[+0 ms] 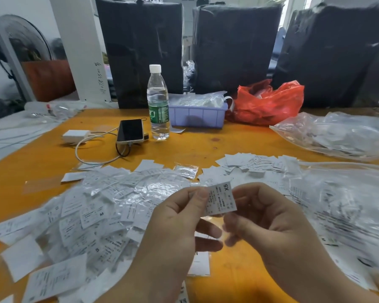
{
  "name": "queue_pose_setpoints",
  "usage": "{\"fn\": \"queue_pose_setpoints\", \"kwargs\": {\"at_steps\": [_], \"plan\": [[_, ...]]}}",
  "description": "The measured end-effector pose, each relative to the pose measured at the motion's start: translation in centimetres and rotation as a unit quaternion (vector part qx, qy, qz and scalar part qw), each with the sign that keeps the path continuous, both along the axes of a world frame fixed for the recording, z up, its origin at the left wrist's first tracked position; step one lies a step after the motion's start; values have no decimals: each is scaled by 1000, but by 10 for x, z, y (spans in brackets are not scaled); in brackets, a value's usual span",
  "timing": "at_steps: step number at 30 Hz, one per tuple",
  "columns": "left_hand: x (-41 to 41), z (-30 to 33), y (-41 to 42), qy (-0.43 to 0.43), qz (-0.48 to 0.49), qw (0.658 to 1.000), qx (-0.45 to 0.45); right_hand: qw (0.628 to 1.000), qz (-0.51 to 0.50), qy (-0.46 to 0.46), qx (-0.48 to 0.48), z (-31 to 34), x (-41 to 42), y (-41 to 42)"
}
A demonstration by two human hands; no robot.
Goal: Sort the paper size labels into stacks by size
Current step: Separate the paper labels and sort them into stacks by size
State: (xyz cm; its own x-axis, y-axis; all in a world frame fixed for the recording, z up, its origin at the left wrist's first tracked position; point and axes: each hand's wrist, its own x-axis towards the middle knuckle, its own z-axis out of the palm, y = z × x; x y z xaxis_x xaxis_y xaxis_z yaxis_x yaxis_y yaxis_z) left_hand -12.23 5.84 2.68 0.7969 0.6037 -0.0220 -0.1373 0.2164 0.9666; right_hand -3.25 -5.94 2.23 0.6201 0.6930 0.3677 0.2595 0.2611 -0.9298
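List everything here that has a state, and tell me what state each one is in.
XS label: held up, pinched by both hands
left hand: pinching the label
right hand: pinching the label
water bottle: upright, capped
phone: screen dark, cable attached
red plastic bag: open, crumpled
loose labels: scattered, unsorted

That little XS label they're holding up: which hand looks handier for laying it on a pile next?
Probably the left. Both the left hand and right hand pinch the XS label, but another XS label lies at the bottom edge, under the left wrist. No tidy stack is visible.
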Motion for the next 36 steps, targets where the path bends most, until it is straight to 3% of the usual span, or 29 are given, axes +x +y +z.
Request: {"fn": "queue_pose_setpoints", "kwargs": {"at_steps": [6,17,22,31,36], "plan": [[0,-2,-3,4,15,998,69,999,1,-36,-39,-3,6,0],[-7,-8,2,-16,79,986,146,999,30,3,-21,-14,10,5],[-9,-6,3,-14,55,983,177,998,26,-46,-13,-8,3,6],[-6,-9,0,12,-68,993,100,995,-85,-53,7,-2,7,0],[-5,-12,-3,15,-83,992,98,993,-101,-58,5,1,8,-2]]}}
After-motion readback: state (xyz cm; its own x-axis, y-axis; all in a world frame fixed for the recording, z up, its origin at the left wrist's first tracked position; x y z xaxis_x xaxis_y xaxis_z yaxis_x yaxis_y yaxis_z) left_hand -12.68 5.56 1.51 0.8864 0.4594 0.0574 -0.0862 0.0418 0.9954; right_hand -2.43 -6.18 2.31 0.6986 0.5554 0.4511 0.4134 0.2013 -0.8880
